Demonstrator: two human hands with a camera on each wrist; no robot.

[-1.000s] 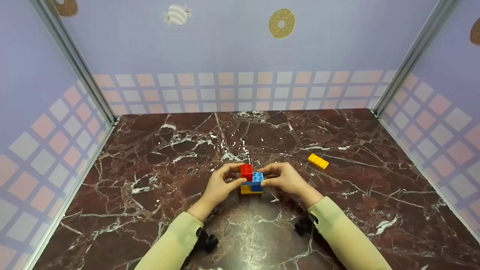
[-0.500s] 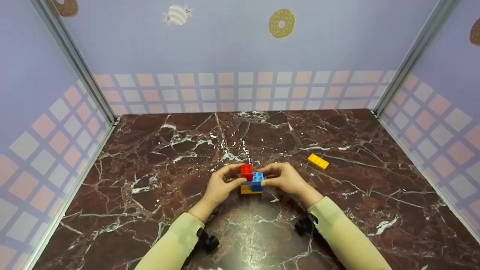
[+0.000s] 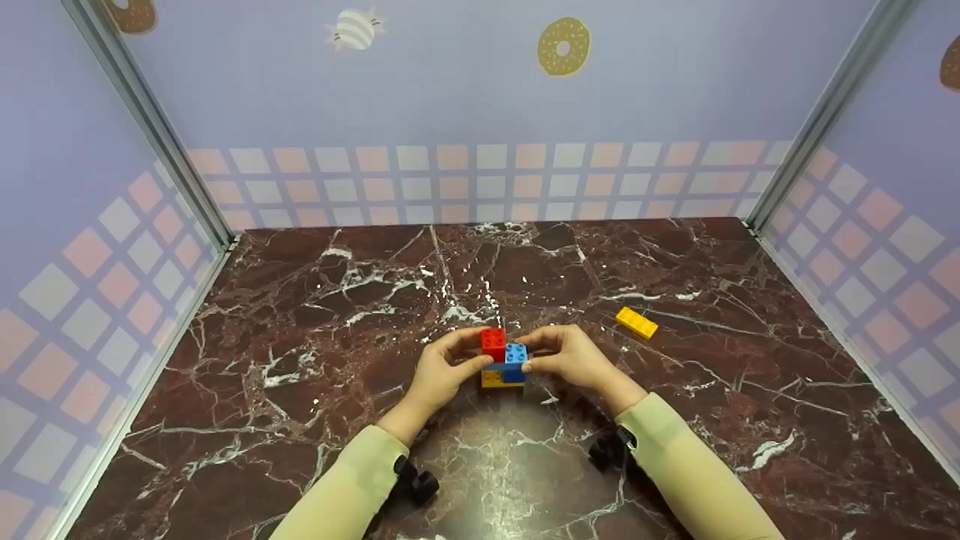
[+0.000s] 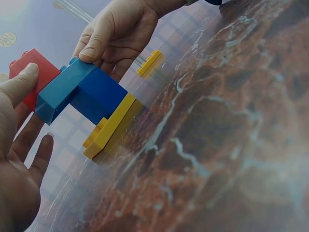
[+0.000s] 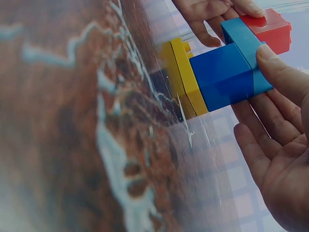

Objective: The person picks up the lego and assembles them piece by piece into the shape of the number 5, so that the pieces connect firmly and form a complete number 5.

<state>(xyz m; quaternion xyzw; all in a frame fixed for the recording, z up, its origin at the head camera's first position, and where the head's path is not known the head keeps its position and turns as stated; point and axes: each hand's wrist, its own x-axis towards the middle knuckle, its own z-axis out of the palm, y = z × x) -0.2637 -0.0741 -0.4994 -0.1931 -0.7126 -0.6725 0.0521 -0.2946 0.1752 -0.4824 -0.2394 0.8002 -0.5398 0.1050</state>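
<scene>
A stack of toy building bricks stands on the marbled table between both hands. At its base lies a yellow brick [image 4: 113,128]; a dark blue brick [image 5: 222,77] sits on its right part. A flat light blue brick [image 3: 516,354] bridges above and overhangs to the left. On the overhanging left end stands a red brick [image 3: 493,344]. My left hand [image 3: 441,369] pinches the red brick, thumb in front, fingers behind. With thumb in front and fingers behind, my right hand [image 3: 571,360] pinches the light blue brick's right end. The rear fingertips are partly hidden.
A loose yellow brick [image 3: 637,323] lies on the table [image 3: 337,300] to the right, behind my right hand. Patterned walls [image 3: 480,97] enclose the back and both sides. Black devices [image 3: 416,481] are strapped at the wrists.
</scene>
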